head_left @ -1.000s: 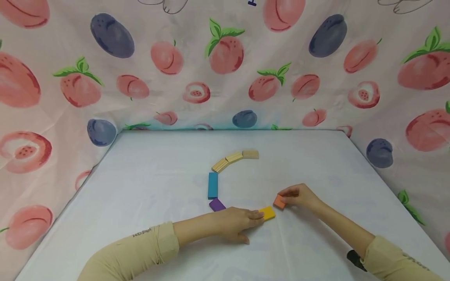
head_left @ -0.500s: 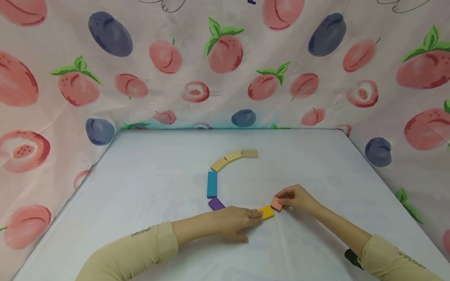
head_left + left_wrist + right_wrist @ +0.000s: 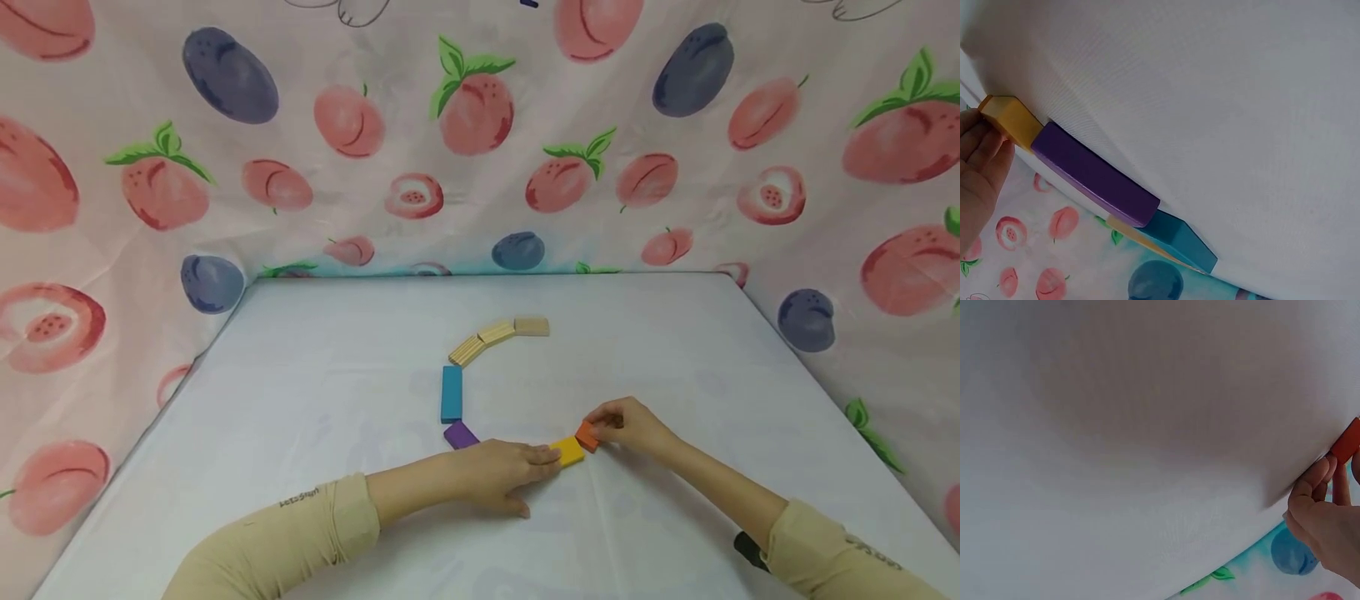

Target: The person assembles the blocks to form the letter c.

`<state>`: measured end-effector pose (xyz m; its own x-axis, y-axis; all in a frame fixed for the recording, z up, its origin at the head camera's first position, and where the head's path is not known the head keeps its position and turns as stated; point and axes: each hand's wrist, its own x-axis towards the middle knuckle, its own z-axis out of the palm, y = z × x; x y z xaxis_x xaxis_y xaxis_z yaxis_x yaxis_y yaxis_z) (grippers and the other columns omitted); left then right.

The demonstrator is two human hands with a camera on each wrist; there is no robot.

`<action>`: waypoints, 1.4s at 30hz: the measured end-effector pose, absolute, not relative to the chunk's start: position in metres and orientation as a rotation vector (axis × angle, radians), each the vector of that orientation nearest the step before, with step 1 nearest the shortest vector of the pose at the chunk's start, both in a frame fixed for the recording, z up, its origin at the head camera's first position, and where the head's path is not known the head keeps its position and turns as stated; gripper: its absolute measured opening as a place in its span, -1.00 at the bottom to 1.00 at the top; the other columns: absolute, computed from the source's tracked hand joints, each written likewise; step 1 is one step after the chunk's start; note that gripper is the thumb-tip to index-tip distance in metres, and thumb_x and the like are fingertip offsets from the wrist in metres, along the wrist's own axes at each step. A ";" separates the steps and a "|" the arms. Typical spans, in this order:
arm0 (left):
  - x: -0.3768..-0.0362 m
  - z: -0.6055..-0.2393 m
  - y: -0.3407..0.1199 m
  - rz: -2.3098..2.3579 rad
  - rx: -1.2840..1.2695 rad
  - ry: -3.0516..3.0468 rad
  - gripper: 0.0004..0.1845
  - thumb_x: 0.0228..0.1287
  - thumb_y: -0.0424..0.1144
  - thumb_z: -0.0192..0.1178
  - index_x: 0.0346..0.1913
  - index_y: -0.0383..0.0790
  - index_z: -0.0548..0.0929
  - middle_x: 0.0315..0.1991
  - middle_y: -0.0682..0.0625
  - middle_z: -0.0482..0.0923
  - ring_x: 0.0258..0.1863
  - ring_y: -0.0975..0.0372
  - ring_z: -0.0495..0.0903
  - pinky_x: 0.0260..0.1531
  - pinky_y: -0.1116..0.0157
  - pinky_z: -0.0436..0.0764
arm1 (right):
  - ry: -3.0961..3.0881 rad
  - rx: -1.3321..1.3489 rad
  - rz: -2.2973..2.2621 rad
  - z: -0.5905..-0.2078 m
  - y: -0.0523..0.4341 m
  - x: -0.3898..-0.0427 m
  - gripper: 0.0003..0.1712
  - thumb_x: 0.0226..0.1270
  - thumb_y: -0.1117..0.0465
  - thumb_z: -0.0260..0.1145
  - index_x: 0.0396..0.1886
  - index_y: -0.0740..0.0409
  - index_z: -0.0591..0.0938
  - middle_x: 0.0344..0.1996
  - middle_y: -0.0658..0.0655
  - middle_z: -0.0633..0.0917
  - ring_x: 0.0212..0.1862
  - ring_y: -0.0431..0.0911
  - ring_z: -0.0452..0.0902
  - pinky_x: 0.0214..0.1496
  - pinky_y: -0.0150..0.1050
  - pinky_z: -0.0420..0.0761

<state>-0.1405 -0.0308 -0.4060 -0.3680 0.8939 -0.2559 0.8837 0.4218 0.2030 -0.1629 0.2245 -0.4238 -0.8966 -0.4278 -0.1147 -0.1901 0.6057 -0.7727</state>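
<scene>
Wooden blocks lie in a curve on the white tabletop. My left hand (image 3: 504,475) rests its straight fingers on the yellow block (image 3: 570,452); the palm hides part of the purple block (image 3: 461,435). In the left wrist view, the yellow block (image 3: 1011,120) meets one end of the purple block (image 3: 1094,175), whose other end is by the blue block (image 3: 1180,239). My right hand (image 3: 632,423) pinches an orange block (image 3: 586,437) between thumb and fingers at the yellow block's right end. The right wrist view shows the orange block (image 3: 1347,442) only in part.
The blue block (image 3: 452,394) and several plain wood blocks (image 3: 497,334) form the curve's left and far side. A fruit-print cloth (image 3: 420,108) stands around the white tabletop (image 3: 322,358). A dark object (image 3: 750,550) shows beside the right sleeve.
My right hand has brought the orange block leftward and slightly down, from a small gap to the yellow block's end. My left hand has stayed in place.
</scene>
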 end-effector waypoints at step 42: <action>-0.148 -0.402 -0.018 0.099 1.537 2.422 -0.47 0.27 -0.03 0.21 0.26 -0.14 0.47 0.25 0.04 0.47 0.25 0.27 0.43 0.25 0.38 0.42 | 2.410 -0.448 -1.189 -0.420 0.226 -0.170 -0.73 0.33 0.26 0.19 -0.13 0.42 0.57 -0.40 0.12 0.61 -0.36 -0.20 0.39 -0.36 -0.46 0.44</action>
